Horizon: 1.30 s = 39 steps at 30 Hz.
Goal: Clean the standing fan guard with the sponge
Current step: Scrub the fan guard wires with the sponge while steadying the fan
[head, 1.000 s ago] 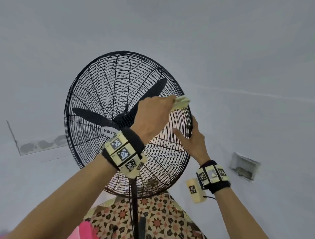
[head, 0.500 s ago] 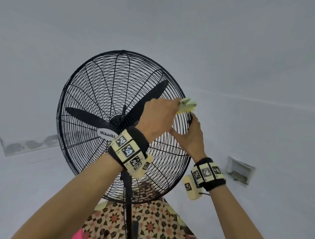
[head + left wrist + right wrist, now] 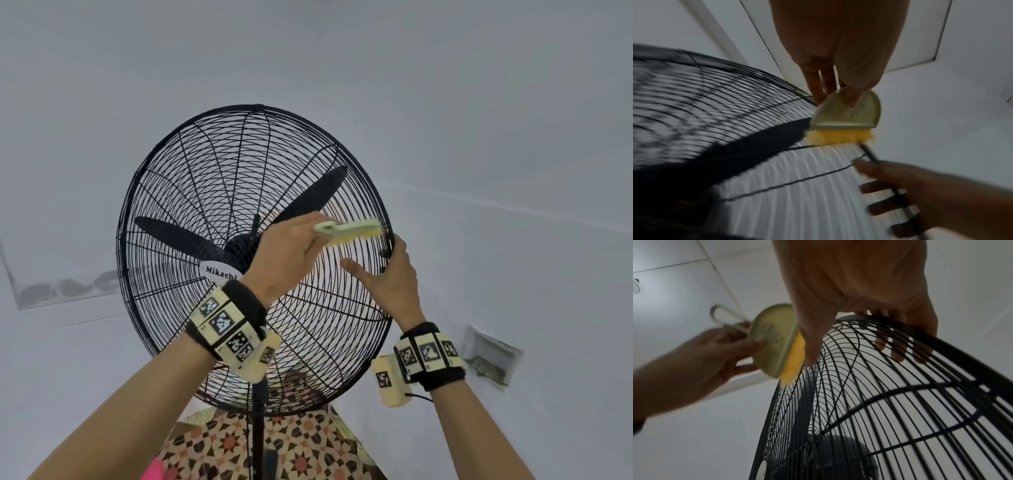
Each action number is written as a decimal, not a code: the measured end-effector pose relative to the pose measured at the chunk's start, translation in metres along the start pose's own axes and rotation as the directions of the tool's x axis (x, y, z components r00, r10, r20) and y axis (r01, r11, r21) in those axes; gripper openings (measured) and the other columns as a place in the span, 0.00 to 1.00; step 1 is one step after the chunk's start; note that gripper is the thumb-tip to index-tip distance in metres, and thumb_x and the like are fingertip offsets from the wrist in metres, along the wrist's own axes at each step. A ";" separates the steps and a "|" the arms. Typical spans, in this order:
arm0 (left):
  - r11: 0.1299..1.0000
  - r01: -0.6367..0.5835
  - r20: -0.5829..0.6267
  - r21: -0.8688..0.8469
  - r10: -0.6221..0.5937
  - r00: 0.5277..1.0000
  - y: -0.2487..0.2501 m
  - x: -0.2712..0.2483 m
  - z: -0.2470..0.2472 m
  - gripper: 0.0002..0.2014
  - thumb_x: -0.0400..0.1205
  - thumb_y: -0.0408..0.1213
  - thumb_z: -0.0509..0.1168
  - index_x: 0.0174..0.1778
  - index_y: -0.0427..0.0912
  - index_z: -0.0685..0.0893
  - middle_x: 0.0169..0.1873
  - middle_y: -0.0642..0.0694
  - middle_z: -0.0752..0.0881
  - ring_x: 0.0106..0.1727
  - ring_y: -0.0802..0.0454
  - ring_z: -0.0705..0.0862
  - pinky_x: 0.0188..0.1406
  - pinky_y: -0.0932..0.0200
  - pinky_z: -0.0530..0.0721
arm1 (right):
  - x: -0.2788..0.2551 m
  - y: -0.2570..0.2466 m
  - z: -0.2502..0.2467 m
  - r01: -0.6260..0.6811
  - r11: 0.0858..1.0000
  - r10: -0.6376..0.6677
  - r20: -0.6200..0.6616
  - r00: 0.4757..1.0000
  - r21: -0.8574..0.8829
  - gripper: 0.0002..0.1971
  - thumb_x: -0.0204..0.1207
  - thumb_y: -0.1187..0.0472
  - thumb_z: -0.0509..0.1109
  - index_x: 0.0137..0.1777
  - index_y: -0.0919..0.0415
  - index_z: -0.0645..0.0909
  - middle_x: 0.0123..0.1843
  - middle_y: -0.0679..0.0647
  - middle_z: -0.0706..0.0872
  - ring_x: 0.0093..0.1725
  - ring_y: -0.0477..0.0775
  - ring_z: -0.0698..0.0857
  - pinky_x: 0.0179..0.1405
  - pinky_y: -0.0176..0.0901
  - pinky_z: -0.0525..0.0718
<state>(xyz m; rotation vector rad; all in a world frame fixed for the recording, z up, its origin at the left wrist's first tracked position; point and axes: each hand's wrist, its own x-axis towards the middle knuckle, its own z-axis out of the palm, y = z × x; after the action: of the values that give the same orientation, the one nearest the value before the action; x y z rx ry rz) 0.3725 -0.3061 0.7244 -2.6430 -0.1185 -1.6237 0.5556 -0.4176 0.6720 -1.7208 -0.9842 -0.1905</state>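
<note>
Inspection of the head view showed us a black fan (image 3: 253, 260) on a stand, its wire guard (image 3: 191, 164) facing the person and tilted slightly back. We noted three dark blades (image 3: 308, 198) behind the wires and a white hub badge (image 3: 219, 272) lettered "Mikachi".

We found the left hand (image 3: 291, 253) raised in front of the guard, its fingers and thumb curled round the pale green backing of the sponge (image 3: 352, 231). From the left wrist view we recorded the thumb pressed into that backing and the yellow foam edge (image 3: 838, 137) laid against the wires at the guard's upper right, just inside the rim. Motion blur prevented us from judging how firmly the foam pressed. A loop (image 3: 721, 316) hung from the backing's far end in the right wrist view.

We found the right hand (image 3: 394, 284) gripping the right rim just below the sponge, apart from it. We saw the fingers (image 3: 898, 352) hooked over the rim onto the rear wires, while the thumb (image 3: 356, 269) lay stretched across the front wires.

Both wrists carried black bands with marker blocks (image 3: 226, 325). Below the fan we noted a patterned cloth (image 3: 308, 452), and a recessed box (image 3: 489, 356) in the white wall to the right.
</note>
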 end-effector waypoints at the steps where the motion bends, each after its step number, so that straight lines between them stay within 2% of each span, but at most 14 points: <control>1: 1.000 0.029 -0.015 -0.006 -0.029 0.999 -0.009 -0.009 -0.002 0.10 0.88 0.35 0.69 0.63 0.42 0.91 0.47 0.53 0.91 0.27 0.70 0.72 0.31 0.79 0.69 | 0.000 0.002 0.000 -0.009 1.000 0.009 0.006 1.000 0.005 0.55 0.62 0.24 0.80 0.83 0.48 0.63 0.74 0.51 0.78 0.72 0.54 0.79 0.69 0.55 0.81; 4: 0.997 0.077 -0.048 0.019 -0.076 0.996 -0.027 -0.025 -0.005 0.09 0.87 0.34 0.72 0.62 0.40 0.92 0.43 0.51 0.92 0.26 0.77 0.69 0.25 0.80 0.66 | 0.001 0.004 -0.003 -0.036 0.999 0.036 0.019 0.999 0.010 0.57 0.61 0.24 0.80 0.84 0.49 0.62 0.74 0.51 0.78 0.72 0.55 0.79 0.73 0.60 0.81; 8: 1.000 0.013 -0.077 0.009 -0.012 0.997 -0.019 -0.015 0.001 0.11 0.89 0.35 0.70 0.65 0.43 0.91 0.52 0.52 0.93 0.34 0.68 0.76 0.36 0.75 0.74 | 0.004 -0.008 -0.004 -0.048 0.999 0.049 0.051 0.998 -0.024 0.57 0.63 0.28 0.83 0.85 0.53 0.60 0.77 0.55 0.76 0.74 0.58 0.78 0.72 0.54 0.79; 10: 1.000 -0.006 -0.092 0.018 0.008 0.996 -0.015 -0.015 0.005 0.12 0.90 0.37 0.67 0.66 0.45 0.91 0.54 0.54 0.92 0.40 0.69 0.75 0.38 0.71 0.76 | 0.008 -0.017 -0.006 -0.032 0.997 0.036 0.065 0.997 -0.066 0.59 0.64 0.31 0.84 0.87 0.55 0.57 0.81 0.57 0.71 0.78 0.60 0.75 0.73 0.53 0.77; 12: 1.000 0.005 -0.094 0.010 -0.004 0.996 -0.020 -0.023 0.006 0.13 0.91 0.40 0.63 0.66 0.44 0.90 0.54 0.53 0.92 0.39 0.69 0.74 0.36 0.70 0.77 | 0.015 -0.023 -0.008 0.000 0.995 0.007 0.066 0.998 -0.103 0.62 0.64 0.33 0.85 0.89 0.55 0.52 0.83 0.59 0.67 0.80 0.61 0.73 0.75 0.56 0.76; 17: 0.994 0.103 -0.116 0.022 -0.100 0.988 -0.039 -0.050 -0.005 0.12 0.90 0.39 0.65 0.64 0.42 0.91 0.47 0.52 0.93 0.33 0.78 0.76 0.32 0.78 0.66 | 0.022 -0.026 -0.009 -0.006 0.984 0.025 0.108 0.994 -0.180 0.65 0.64 0.30 0.83 0.91 0.55 0.48 0.86 0.61 0.65 0.82 0.64 0.71 0.78 0.62 0.75; 19: 0.998 0.058 -0.121 0.009 -0.057 0.991 -0.032 -0.047 -0.005 0.14 0.90 0.41 0.63 0.65 0.43 0.91 0.51 0.52 0.93 0.32 0.74 0.76 0.33 0.75 0.74 | 0.023 -0.027 -0.009 -0.013 0.979 0.037 0.115 0.993 -0.204 0.67 0.63 0.28 0.82 0.91 0.55 0.46 0.87 0.62 0.63 0.83 0.64 0.71 0.78 0.62 0.75; 22: 0.999 0.034 -0.096 0.013 -0.033 0.995 -0.023 -0.040 -0.002 0.14 0.91 0.41 0.63 0.67 0.44 0.90 0.56 0.53 0.92 0.43 0.68 0.81 0.44 0.67 0.84 | 0.022 -0.026 -0.008 -0.016 0.976 0.042 0.112 0.993 -0.219 0.68 0.63 0.28 0.82 0.92 0.56 0.45 0.88 0.63 0.63 0.83 0.65 0.71 0.79 0.63 0.75; 23: 0.998 0.059 -0.088 0.028 -0.056 0.995 -0.024 -0.041 -0.001 0.13 0.91 0.39 0.64 0.66 0.43 0.90 0.54 0.52 0.93 0.43 0.65 0.83 0.43 0.64 0.86 | 0.021 -0.026 -0.008 -0.022 0.975 0.047 0.106 0.993 -0.222 0.67 0.64 0.28 0.82 0.92 0.55 0.45 0.87 0.63 0.63 0.83 0.65 0.71 0.79 0.63 0.75; 25: 0.990 0.128 -0.086 0.058 -0.123 0.989 -0.032 -0.051 -0.003 0.12 0.90 0.38 0.65 0.64 0.42 0.91 0.49 0.51 0.93 0.37 0.64 0.80 0.33 0.70 0.81 | 0.019 -0.025 -0.007 -0.040 0.972 0.064 0.097 0.993 -0.231 0.66 0.66 0.29 0.81 0.92 0.55 0.44 0.88 0.62 0.62 0.84 0.65 0.69 0.80 0.62 0.73; 27: 0.981 0.166 -0.083 0.104 -0.158 0.984 -0.040 -0.062 -0.008 0.11 0.88 0.36 0.67 0.64 0.43 0.91 0.48 0.51 0.93 0.36 0.64 0.79 0.33 0.77 0.70 | 0.018 -0.025 -0.007 -0.051 0.971 0.074 0.088 0.993 -0.233 0.66 0.67 0.30 0.80 0.92 0.56 0.43 0.88 0.62 0.61 0.84 0.66 0.68 0.80 0.62 0.71; 30: 0.986 0.131 -0.092 0.101 -0.122 0.988 -0.038 -0.064 -0.013 0.10 0.90 0.35 0.69 0.65 0.44 0.91 0.49 0.51 0.93 0.35 0.60 0.84 0.31 0.70 0.79 | 0.018 -0.028 -0.005 -0.072 0.964 0.097 0.085 0.992 -0.257 0.66 0.68 0.31 0.80 0.92 0.57 0.40 0.89 0.62 0.59 0.85 0.67 0.67 0.81 0.62 0.71; 35: 0.998 0.038 -0.063 0.052 -0.034 0.997 -0.020 -0.046 -0.006 0.12 0.88 0.33 0.71 0.66 0.44 0.91 0.54 0.52 0.93 0.44 0.57 0.89 0.44 0.62 0.87 | 0.015 -0.027 -0.003 -0.069 0.954 0.091 0.062 0.994 -0.291 0.70 0.61 0.21 0.77 0.92 0.54 0.42 0.89 0.61 0.59 0.84 0.66 0.69 0.78 0.66 0.77; 39: 0.982 0.120 -0.017 0.148 -0.119 0.993 -0.040 -0.068 -0.016 0.11 0.88 0.34 0.68 0.64 0.43 0.91 0.49 0.51 0.93 0.38 0.54 0.86 0.31 0.56 0.87 | 0.014 -0.018 -0.007 -0.090 0.957 0.106 0.042 0.994 -0.276 0.69 0.60 0.21 0.76 0.92 0.58 0.47 0.88 0.63 0.64 0.83 0.67 0.70 0.80 0.65 0.74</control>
<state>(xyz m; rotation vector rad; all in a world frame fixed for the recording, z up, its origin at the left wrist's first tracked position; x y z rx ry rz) 0.3241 -0.2705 0.6704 -2.5613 -0.3900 -1.5903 0.5541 -0.4147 0.6957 -2.0336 -0.9446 -0.2228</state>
